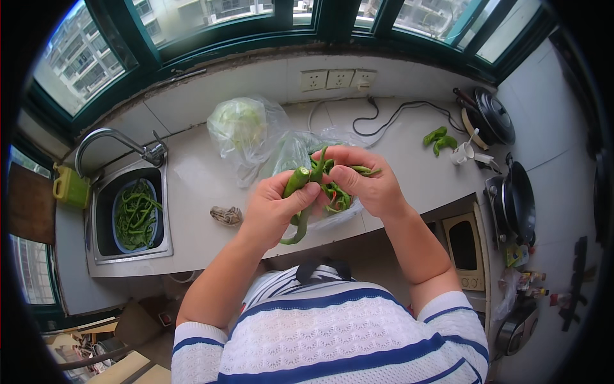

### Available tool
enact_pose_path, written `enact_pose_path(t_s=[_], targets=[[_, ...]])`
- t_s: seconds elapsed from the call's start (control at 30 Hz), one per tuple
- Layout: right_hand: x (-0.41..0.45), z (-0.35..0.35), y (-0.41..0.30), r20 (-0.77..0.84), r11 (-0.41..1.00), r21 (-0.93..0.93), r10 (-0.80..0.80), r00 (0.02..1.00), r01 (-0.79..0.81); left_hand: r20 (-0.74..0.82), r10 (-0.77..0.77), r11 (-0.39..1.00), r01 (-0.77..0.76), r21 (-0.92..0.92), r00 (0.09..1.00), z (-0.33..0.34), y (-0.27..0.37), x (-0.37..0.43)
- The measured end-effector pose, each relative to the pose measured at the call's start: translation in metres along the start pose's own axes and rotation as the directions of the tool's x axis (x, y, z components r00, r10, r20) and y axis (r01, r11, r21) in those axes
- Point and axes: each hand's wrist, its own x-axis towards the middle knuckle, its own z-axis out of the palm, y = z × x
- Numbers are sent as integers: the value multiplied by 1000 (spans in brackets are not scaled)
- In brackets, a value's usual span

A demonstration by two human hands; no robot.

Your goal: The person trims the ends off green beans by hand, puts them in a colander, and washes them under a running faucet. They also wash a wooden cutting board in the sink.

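Several long green peppers (298, 178) are gripped in my left hand (274, 204); one shows a pale stem end, and a curved one hangs below the palm. My right hand (376, 185) is close beside it, with thumb and fingers bent round a thin green pepper (367, 170) whose tip pokes out by the thumb. Another slim green pepper (318, 168) points up between the two hands. Under them, a clear plastic bag (352, 211) lies spread on the counter with more green peppers (339, 199) in it, partly hidden by my hands.
At left, a sink (168, 240) holds a blue basin (156, 225) of green vegetables. A bagged cabbage (240, 122) stands behind my hands, and a wrinkled brownish object (226, 216) lies nearer. Rightward are green peppers (440, 139), a white cup (462, 153), a lidded pot (494, 115) and a wok (520, 201).
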Motion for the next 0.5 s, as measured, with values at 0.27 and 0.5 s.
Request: enact_pose_path(t_s=[0.27,0.5], targets=[[6,10,-5,55,753,-460,-505,861,471,62,-82,994,86,-66,995,11,13,0],[14,-17,8,-246,893,407,-96,964,193,2,-56,991,56,-118,998,3,6,3]])
